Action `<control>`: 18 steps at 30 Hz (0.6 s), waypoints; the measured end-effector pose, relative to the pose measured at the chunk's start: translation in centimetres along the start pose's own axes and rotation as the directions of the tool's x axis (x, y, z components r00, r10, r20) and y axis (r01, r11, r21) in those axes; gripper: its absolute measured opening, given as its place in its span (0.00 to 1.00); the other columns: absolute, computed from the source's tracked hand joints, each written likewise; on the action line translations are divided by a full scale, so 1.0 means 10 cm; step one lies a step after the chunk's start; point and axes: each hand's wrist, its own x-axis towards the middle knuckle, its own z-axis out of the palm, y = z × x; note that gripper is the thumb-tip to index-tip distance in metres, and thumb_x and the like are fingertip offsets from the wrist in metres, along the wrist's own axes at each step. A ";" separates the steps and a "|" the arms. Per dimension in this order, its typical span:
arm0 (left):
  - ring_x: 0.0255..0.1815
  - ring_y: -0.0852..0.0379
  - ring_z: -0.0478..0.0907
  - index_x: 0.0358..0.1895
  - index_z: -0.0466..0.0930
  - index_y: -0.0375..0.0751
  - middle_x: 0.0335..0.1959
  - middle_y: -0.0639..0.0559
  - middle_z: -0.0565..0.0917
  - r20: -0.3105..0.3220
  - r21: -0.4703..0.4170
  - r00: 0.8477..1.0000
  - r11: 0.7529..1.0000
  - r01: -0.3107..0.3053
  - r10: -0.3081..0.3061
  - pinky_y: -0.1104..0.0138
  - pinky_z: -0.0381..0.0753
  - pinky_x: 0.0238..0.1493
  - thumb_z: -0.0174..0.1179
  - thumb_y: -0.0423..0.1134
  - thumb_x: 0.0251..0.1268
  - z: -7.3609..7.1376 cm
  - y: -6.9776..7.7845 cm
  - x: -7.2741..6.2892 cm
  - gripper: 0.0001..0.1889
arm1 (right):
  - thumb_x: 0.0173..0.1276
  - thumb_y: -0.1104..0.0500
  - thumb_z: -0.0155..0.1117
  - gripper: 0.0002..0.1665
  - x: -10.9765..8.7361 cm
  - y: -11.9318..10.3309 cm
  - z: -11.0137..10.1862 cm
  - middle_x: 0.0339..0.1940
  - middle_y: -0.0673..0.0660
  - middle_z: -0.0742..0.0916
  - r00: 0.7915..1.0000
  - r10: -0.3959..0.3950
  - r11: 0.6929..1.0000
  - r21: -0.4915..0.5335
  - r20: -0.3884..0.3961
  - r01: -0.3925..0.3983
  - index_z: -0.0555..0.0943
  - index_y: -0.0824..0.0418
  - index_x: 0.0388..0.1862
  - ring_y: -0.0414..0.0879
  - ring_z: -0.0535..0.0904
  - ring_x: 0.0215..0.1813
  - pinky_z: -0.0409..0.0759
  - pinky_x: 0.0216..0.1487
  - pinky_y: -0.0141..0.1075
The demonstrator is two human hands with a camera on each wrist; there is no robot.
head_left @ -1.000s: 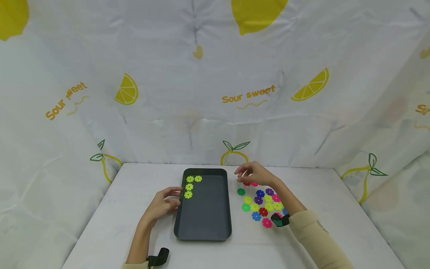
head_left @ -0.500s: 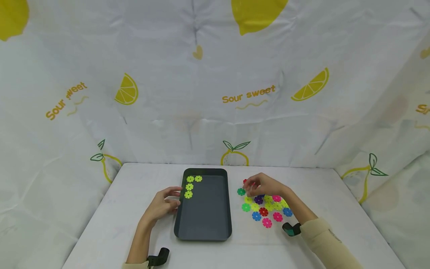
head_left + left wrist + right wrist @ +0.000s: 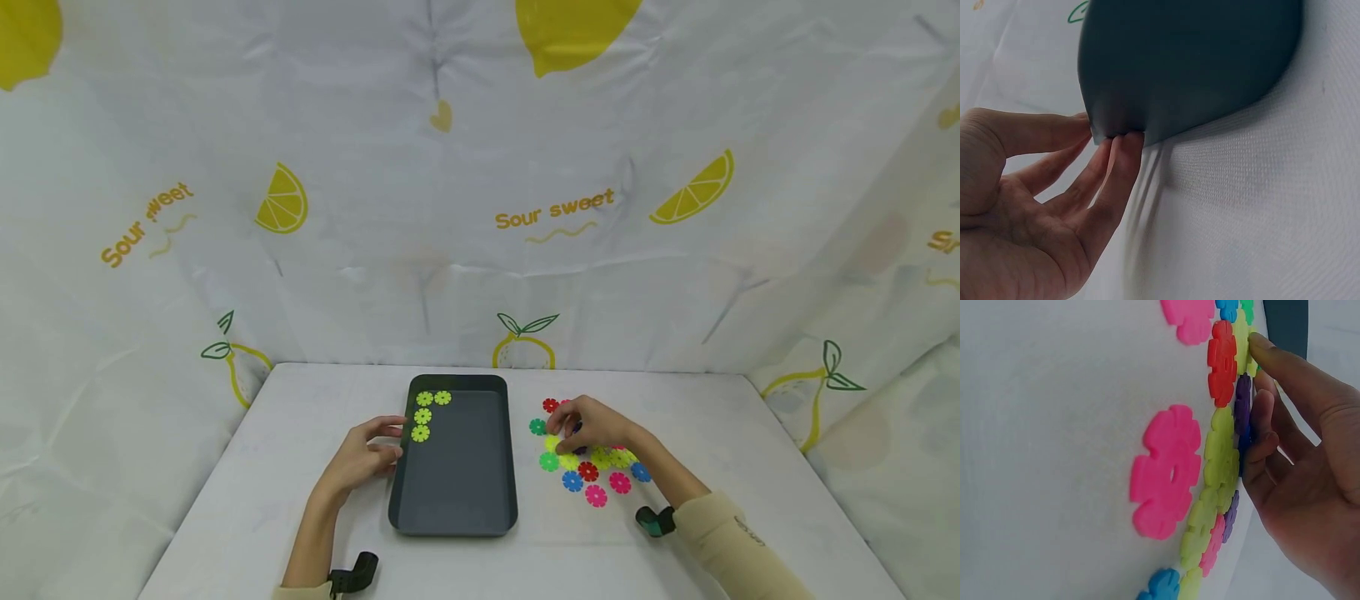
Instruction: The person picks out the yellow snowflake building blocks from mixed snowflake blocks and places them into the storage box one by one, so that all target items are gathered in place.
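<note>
My left hand (image 3: 360, 461) grips the near-left side of a dark grey tray (image 3: 457, 500), thumb and fingertips against its edge in the left wrist view. Yellow snowflake discs (image 3: 421, 433) lie inside along the tray's left and far end. Over a loose cluster of discs, my right hand (image 3: 592, 423) reaches down with curled fingers. Its thumb and fingertips are around a yellow disc (image 3: 552, 442) that lies on the table; the far fingertips are partly hidden in the right wrist view. Purple discs (image 3: 1243, 403) are partly covered by the hand.
Around the right hand lie red (image 3: 588, 472), pink (image 3: 596, 496), blue (image 3: 572, 481) and green discs (image 3: 537, 427), with more yellow ones. A white cloth covers the table (image 3: 300, 392). Behind it hangs a lemon-print curtain (image 3: 375, 283). Each wrist wears a small black camera (image 3: 355, 575).
My right hand has come down and toward me from the far red discs to the yellow disc, uncovering the red and pink ones. The left hand and tray have stayed put.
</note>
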 end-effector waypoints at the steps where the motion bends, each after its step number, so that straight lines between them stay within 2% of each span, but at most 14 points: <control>1: 0.49 0.49 0.90 0.74 0.78 0.40 0.66 0.34 0.83 0.000 0.000 1.000 1.000 -0.004 0.004 0.56 0.91 0.46 0.66 0.26 0.68 0.00 0.00 0.00 0.30 | 0.66 0.61 0.81 0.14 0.00 0.00 0.00 0.43 0.57 0.93 1.000 0.000 1.000 -0.006 -0.006 0.000 0.90 0.62 0.49 0.41 0.82 0.39 0.84 0.42 0.27; 9: 0.49 0.48 0.90 0.74 0.78 0.38 0.65 0.33 0.83 -0.003 -0.001 1.000 1.000 -0.007 0.007 0.55 0.91 0.46 0.66 0.26 0.67 0.02 0.02 -0.02 0.30 | 0.66 0.60 0.82 0.16 -0.02 0.01 0.01 0.42 0.56 0.93 1.000 0.006 1.000 -0.019 -0.021 -0.007 0.91 0.60 0.52 0.42 0.83 0.38 0.84 0.40 0.27; 18: 0.48 0.50 0.89 0.74 0.78 0.39 0.65 0.33 0.83 0.003 0.002 1.000 1.000 0.001 -0.001 0.58 0.91 0.46 0.66 0.26 0.67 0.01 -0.01 0.01 0.31 | 0.64 0.58 0.83 0.15 0.01 0.06 -0.01 0.39 0.54 0.92 0.999 0.034 0.999 -0.015 -0.019 -0.034 0.92 0.58 0.49 0.43 0.81 0.36 0.82 0.38 0.27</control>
